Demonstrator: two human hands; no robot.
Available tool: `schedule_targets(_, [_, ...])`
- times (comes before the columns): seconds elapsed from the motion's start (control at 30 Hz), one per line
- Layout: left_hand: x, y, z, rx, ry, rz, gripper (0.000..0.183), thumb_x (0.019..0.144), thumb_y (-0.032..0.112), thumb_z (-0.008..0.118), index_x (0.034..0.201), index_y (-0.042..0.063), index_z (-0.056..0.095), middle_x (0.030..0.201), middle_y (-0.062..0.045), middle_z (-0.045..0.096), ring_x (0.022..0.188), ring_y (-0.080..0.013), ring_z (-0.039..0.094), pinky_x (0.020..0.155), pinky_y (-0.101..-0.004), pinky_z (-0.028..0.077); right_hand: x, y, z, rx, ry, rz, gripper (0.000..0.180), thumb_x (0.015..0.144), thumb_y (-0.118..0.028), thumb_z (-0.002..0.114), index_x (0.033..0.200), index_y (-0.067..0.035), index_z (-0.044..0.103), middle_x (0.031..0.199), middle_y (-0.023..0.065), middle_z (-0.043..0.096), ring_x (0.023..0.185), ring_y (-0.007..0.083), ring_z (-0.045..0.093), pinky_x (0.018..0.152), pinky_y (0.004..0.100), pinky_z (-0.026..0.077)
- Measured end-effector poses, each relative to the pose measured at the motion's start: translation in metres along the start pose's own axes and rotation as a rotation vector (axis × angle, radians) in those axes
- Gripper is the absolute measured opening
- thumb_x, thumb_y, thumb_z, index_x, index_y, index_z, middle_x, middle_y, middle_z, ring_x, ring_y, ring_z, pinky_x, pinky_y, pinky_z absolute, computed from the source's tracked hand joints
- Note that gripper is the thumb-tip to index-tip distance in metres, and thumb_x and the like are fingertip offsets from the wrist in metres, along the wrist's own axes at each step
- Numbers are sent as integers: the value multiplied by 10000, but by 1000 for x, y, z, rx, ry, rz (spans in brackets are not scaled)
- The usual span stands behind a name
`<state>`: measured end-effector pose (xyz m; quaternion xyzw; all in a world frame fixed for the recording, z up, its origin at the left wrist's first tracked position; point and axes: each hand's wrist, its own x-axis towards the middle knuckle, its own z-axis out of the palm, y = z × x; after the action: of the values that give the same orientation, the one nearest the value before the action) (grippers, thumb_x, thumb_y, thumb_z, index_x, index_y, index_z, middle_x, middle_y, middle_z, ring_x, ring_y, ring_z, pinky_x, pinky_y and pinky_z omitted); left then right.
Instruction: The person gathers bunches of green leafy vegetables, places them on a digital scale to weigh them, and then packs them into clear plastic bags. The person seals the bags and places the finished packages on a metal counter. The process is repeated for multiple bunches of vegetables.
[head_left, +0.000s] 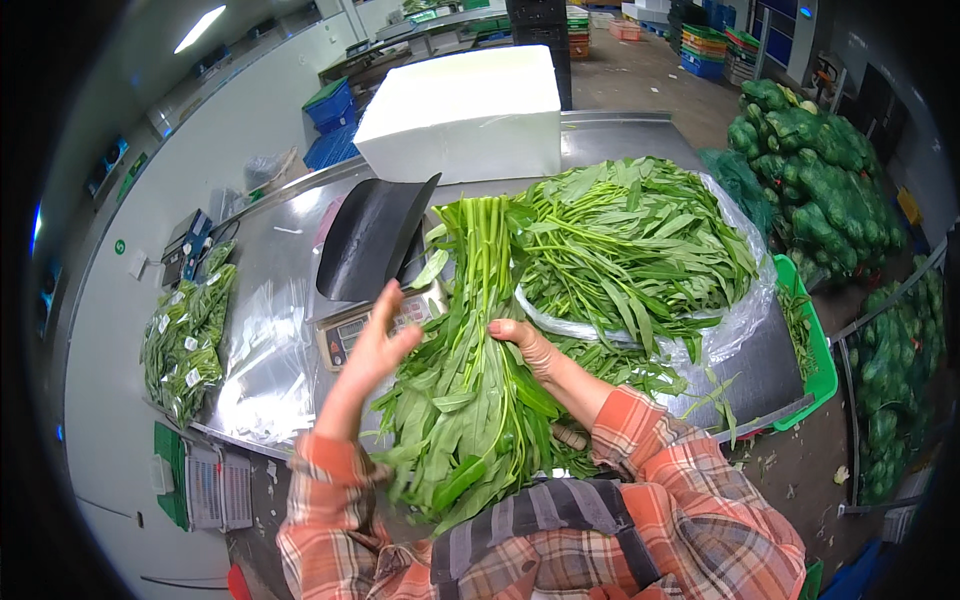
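Observation:
A large bunch of water spinach (480, 300) lies in front of me, its cut stems pointing away and its leaves hanging over the table's near edge. My right hand (529, 349) grips it from the right, thumb on top and the fingers hidden beneath the leaves. To the bunch's left, my left hand (379, 345) is raised with fingers apart, holding nothing. Behind that hand sits a digital scale (352, 334) with a curved black plastic sheet (371, 240) on it. A heap of loose water spinach (637, 247) fills a clear plastic bag (739, 330) at the right.
A white foam box (465, 112) stands at the table's back. Packed bags of greens (187, 337) and clear plastic sleeves (266, 367) lie on the left of the steel table (630, 139). A green crate (821, 352) adjoins the right edge; netted green vegetables (817, 180) are stacked beyond.

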<state>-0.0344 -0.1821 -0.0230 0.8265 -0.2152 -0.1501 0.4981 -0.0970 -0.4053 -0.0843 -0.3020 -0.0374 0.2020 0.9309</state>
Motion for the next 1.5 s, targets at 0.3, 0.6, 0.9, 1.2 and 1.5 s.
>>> schedule_targets(0.3, [-60,-11,122,-520,165,36,960,618,223,833,1349,8,248,1251,-112,452,1131,-202,453,981,-339,359,4,23,46,-210,145,-349,432,759,-226,663,1118,-28,527,978,34,573,884,138,540,809,279,440])
schedule_targets(0.6, [-46,-17,118,-412,301,41,557,653,108,768,1133,-18,514,1080,-92,576,960,-177,552,867,-302,434,14,23,24,185,31,-170,412,870,-312,564,1165,-27,529,1095,61,597,960,156,574,871,301,456])
schedule_targets(0.9, [-95,-98,34,1115,-50,-163,766,606,49,664,1313,137,381,966,-196,553,822,-358,590,676,-423,493,-25,-12,-109,-1095,440,-285,362,798,-189,640,1107,-19,560,1050,137,533,945,237,583,818,314,475])
schedule_targets(1.2, [-97,-77,9,1320,-208,136,690,616,7,601,1265,208,479,785,-143,500,663,-307,544,577,-397,439,-45,17,-94,-1037,375,-179,261,842,-174,579,1057,-26,589,941,121,612,819,173,616,732,306,483])
schedule_targets(1.5, [-87,-47,-2,1433,-203,362,549,689,15,549,1218,160,518,859,-169,525,727,-323,545,661,-411,451,5,29,-42,-1685,-126,-997,201,732,-73,589,930,-73,617,926,111,626,897,291,595,804,392,479])
